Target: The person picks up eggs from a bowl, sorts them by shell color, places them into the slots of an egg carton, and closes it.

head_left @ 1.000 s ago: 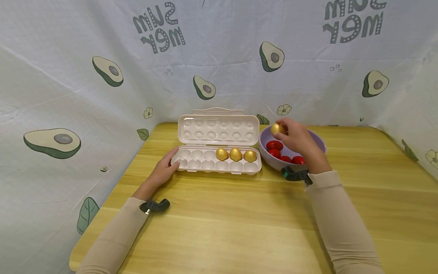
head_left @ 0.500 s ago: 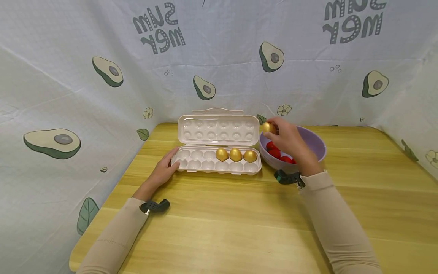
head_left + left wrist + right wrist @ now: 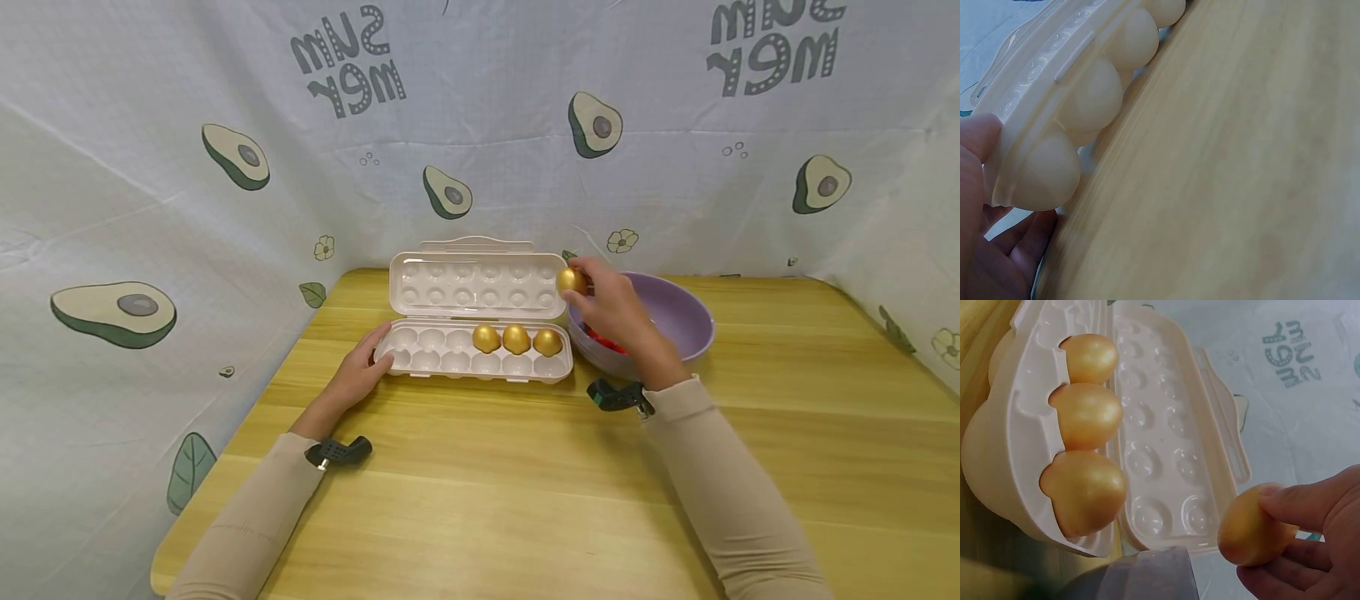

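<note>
In the head view I have the right hand [image 3: 617, 307] right of centre, pinching a gold egg [image 3: 569, 282] between thumb and fingers. The egg is off the worktop [image 3: 465, 475], overlapping the right edge of the raised lid [image 3: 478, 286].

The carton [image 3: 486, 363] lies open mid-frame, and three gold eggs [image 3: 516, 338] sit side by side in the right half of its back row. My left hand [image 3: 356, 375] grips the carton's left end; in the left wrist view I see the thumb at the rim and fingers at lower left.

Right of centre stands a purple bowl [image 3: 678, 315], partly behind the right hand, with red things [image 3: 604, 341] inside, mostly hidden from me.
</note>
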A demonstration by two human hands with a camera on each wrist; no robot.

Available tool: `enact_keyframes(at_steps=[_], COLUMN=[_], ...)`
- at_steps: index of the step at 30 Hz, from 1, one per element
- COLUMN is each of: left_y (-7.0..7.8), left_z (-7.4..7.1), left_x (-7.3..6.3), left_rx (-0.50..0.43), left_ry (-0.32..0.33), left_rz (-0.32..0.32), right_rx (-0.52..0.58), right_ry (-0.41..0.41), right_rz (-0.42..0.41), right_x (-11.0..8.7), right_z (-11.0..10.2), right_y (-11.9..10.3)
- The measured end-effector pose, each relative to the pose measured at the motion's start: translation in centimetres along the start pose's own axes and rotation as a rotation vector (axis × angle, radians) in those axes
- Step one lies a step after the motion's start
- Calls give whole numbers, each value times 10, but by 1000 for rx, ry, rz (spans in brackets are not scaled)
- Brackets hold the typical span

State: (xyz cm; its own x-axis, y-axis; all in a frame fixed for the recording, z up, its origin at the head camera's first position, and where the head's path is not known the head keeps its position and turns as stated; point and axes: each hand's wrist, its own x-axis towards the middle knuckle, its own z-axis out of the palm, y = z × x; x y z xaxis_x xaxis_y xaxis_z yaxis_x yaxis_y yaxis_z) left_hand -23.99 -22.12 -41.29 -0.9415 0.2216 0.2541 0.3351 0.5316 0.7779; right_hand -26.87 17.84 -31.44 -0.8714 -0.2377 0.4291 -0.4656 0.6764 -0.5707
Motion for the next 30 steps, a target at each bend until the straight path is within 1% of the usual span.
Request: enact_keyframes(at_steps=[3, 5, 9, 12, 16, 20, 30], left_y=[1, 6, 29, 45, 48, 46, 46], left_z=[1, 2, -1, -5, -7, -6, -7], left_x=[1, 1, -7, -13, -15, -16, -15], left_rx=[0, -7, -13, 6, -3, -23, -21], left_ry=[-11, -19, -25, -26, -28, -28, -31], left_rz=[-6, -8, -20, -24, -30, -39, -32], right_rx=[3, 10, 38, 70, 127, 178, 241], right_ry=[3, 2, -14, -12, 6, 9, 26], right_rz=[-1, 4, 9, -3, -26, -54, -72], right_x=[-1, -1, -1, 0, 2, 3, 13], right_z=[3, 4, 7, 11, 19, 29, 53], right_y=[-2, -3, -7, -9, -12, -16, -24])
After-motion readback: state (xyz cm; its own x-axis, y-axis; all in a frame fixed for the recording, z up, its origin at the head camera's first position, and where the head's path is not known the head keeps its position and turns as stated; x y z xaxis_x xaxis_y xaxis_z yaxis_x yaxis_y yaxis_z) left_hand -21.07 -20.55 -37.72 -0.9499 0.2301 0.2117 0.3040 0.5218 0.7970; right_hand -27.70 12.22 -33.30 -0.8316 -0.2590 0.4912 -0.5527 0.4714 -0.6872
